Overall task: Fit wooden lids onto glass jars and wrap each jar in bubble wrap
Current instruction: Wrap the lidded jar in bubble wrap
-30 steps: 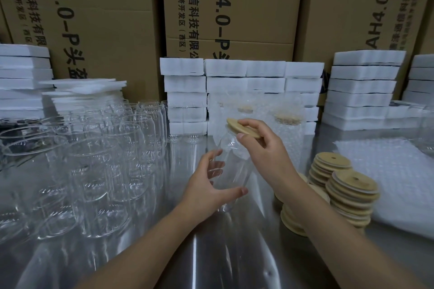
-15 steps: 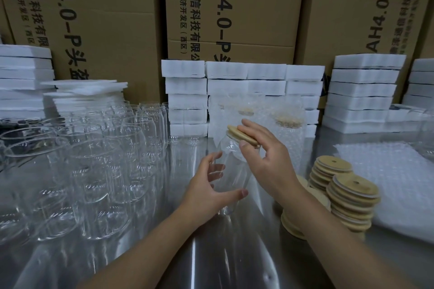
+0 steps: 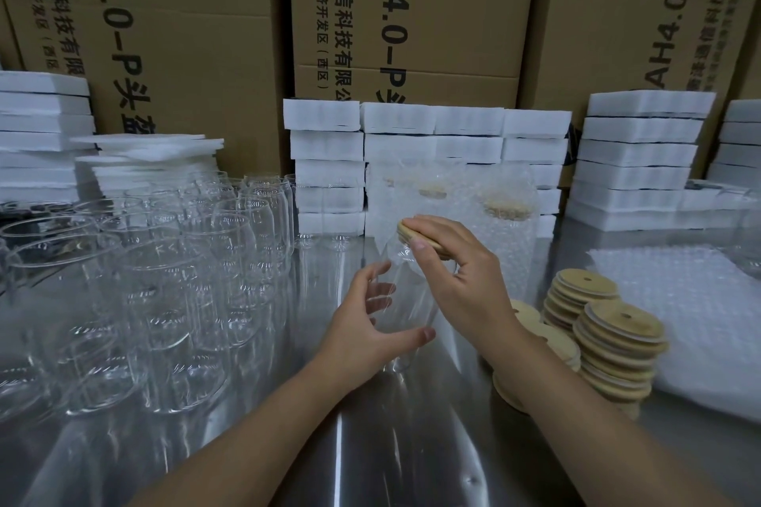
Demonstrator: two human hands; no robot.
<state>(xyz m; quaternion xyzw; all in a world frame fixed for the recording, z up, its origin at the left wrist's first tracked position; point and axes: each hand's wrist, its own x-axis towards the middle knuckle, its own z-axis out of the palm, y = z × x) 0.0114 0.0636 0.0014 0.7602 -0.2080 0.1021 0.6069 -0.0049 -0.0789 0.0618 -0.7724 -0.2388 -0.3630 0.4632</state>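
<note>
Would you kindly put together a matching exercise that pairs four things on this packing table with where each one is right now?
Things
1. wooden lid
2. lidless glass jars
3. lid stacks
4. wrapped jars

Places
a. crowded on the left side of the table
b. standing behind the hands, in front of the foam blocks
c. under the right hand, on the held jar that the left hand grips
d. piled to the right of both hands

Pairs: 1-c, 2-a, 3-d, 4-b

Clear glass jar (image 3: 407, 309), wooden lid (image 3: 405, 228) tilted on its mouth
</note>
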